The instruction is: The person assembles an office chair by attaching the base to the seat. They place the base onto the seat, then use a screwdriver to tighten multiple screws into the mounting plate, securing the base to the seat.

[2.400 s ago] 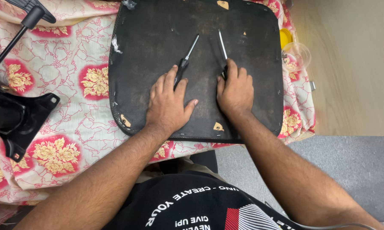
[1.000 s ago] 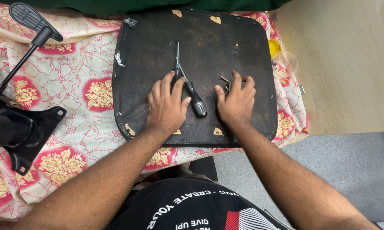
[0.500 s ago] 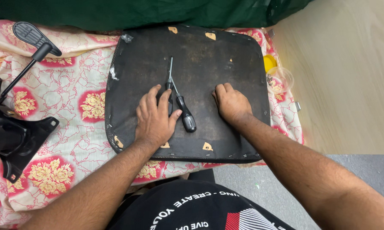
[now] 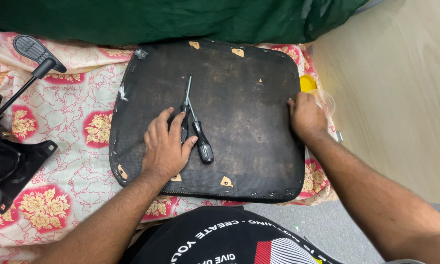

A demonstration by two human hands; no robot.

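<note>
Right hand [image 4: 305, 115] has slid to grip the seat-base [image 4: 239, 78] edge, fingertips hidden; left hand [image 4: 166, 144] lies flat by screwdrivers [image 4: 200, 139].

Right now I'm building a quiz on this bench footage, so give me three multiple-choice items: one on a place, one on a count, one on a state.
1. Where is the right hand?
A. at the right edge of the black seat pad
B. on the black chair mechanism
C. on the green cloth

2. How many screwdrivers lie on the pad?
A. one
B. two
C. four

3. What is the left hand doing?
A. lifted clear of the pad
B. resting on the pad over one screwdriver handle
C. holding the lever

Answers
1. A: its fingers sit at the pad's right rim, beside a yellow lid.
2. B: two crossed metal shafts show, one black handle lying free by the thumb.
3. B: the palm lies flat on the pad, fingers covering the other handle.
</note>
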